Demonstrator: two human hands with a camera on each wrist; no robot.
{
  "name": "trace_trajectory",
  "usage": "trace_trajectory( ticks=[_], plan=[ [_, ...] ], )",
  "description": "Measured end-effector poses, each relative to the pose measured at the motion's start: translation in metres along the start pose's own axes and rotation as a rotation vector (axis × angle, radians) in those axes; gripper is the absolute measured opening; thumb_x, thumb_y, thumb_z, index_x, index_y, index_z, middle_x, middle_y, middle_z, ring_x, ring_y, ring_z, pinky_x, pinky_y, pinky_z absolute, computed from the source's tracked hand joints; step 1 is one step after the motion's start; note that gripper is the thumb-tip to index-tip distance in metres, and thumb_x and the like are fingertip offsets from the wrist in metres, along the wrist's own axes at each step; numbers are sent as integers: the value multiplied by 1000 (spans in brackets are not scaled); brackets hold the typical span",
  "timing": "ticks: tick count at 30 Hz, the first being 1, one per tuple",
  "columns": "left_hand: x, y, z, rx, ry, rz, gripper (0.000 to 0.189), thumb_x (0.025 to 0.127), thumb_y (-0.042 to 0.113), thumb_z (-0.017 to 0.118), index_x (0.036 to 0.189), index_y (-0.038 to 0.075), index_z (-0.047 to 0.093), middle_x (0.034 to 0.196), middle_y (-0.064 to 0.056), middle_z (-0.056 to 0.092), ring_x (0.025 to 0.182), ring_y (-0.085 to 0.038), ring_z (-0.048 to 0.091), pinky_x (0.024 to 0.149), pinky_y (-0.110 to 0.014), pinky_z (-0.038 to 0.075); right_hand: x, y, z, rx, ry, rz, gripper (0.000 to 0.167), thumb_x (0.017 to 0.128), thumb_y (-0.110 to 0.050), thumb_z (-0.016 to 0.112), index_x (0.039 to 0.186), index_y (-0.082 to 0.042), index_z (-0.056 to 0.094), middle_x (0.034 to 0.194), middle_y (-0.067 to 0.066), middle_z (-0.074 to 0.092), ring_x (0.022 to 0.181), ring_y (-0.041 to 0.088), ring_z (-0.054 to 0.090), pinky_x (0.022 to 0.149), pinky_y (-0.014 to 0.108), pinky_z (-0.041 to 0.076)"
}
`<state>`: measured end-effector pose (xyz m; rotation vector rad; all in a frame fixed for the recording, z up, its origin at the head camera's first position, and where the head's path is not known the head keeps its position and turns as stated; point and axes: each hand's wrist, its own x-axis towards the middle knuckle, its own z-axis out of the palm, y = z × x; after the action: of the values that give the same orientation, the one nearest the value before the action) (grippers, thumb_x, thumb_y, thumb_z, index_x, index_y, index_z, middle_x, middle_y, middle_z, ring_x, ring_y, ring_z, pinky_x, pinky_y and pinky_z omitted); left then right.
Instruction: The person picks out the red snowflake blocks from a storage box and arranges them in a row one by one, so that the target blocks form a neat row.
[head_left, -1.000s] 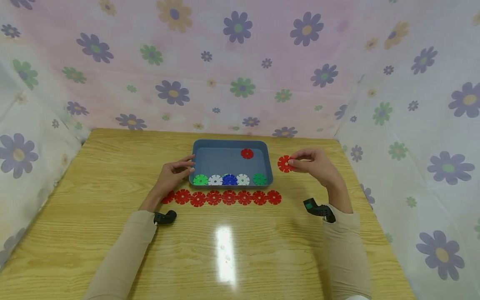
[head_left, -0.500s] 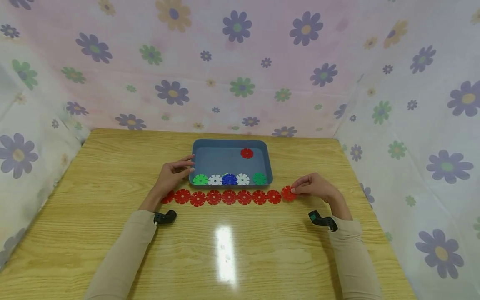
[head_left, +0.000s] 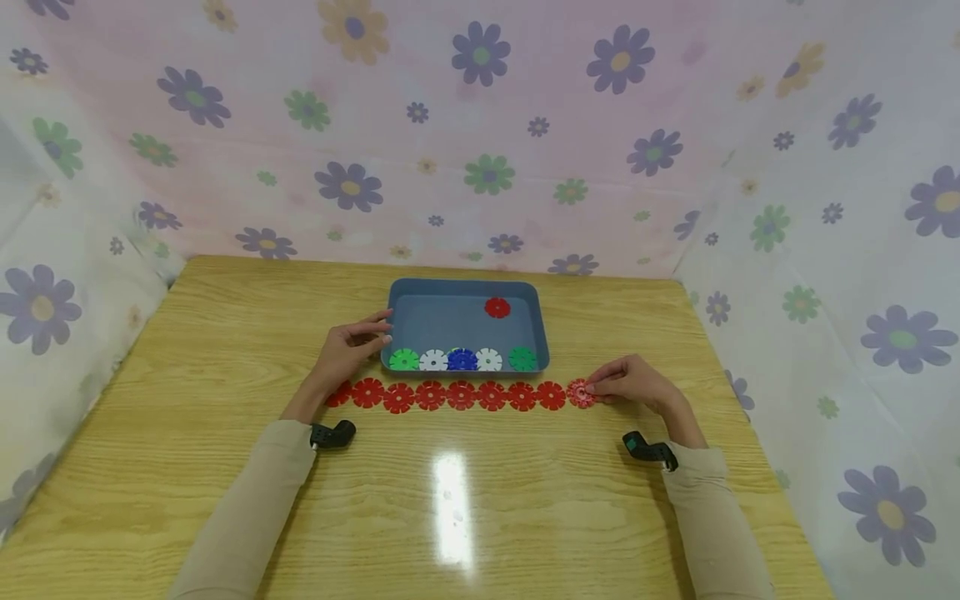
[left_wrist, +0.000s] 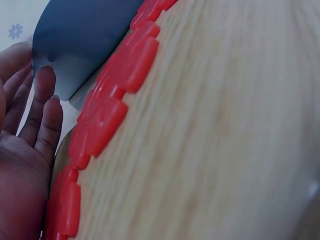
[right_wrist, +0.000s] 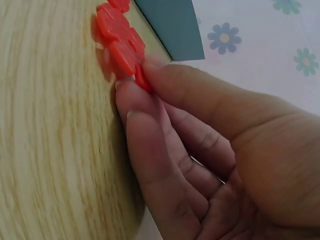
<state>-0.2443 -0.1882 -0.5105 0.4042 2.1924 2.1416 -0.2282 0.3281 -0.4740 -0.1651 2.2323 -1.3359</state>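
A row of red plastic snowflake discs [head_left: 461, 395] lies on the table in front of the blue-grey tray [head_left: 468, 373]. My right hand [head_left: 637, 385] pinches the disc [head_left: 577, 393] at the row's right end by its edge. In the right wrist view, thumb and fingertips hold that red disc [right_wrist: 122, 57] low over the wood. At the tray's left side is my left hand [head_left: 341, 358], its fingertips against the wall, fingers loosely extended. Its wrist partly covers the leftmost red disc [head_left: 339, 395].
Inside the tray, a red disc [head_left: 497, 308] lies at the back right. Along its front wall are a light green disc [head_left: 404, 359], white ones [head_left: 433, 360], a blue one [head_left: 462, 359] and a dark green one [head_left: 522, 359]. Flowered cloth [head_left: 487, 125] surrounds the table.
My right hand came down and toward me from right of the tray, bringing its red disc to the row's right end, where it now lies flatter. The left hand stayed at the tray.
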Motion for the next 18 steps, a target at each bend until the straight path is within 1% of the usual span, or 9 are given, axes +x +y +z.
trace_trajectory(
  ticks=[4, 7, 12, 18],
  plan=[
    [0, 1, 0, 4, -2, -5, 37, 98, 9, 68, 127, -14, 63, 153, -17, 50, 138, -21, 52, 93, -16, 52, -3, -3, 1, -39, 30, -9, 29, 94, -10, 73, 111, 14, 71, 94, 16, 77, 80, 15, 76, 74, 31, 62],
    [0, 1, 0, -3, -2, -9, 37, 99, 8, 67, 127, -14, 63, 154, -17, 49, 140, -23, 50, 94, -16, 52, -3, -4, 2, -74, 46, -9, 27, 94, -10, 73, 109, 13, 72, 94, 17, 77, 80, 15, 75, 74, 31, 62],
    [0, 2, -1, -9, -1, -19, 37, 99, 8, 67, 128, -14, 63, 154, -16, 49, 141, -25, 49, 94, -16, 51, -2, -4, 2, -105, 39, -10, 26, 94, -10, 73, 107, 11, 73, 94, 15, 78, 80, 15, 75, 73, 29, 61],
    [-2, 3, 0, -5, -4, -21, 38, 99, 9, 67, 128, -14, 63, 154, -15, 50, 142, -26, 48, 95, -16, 51, -2, -2, 2, -111, 33, -15, 27, 93, -12, 75, 108, 11, 73, 94, 15, 78, 80, 14, 75, 73, 28, 60]
  ],
)
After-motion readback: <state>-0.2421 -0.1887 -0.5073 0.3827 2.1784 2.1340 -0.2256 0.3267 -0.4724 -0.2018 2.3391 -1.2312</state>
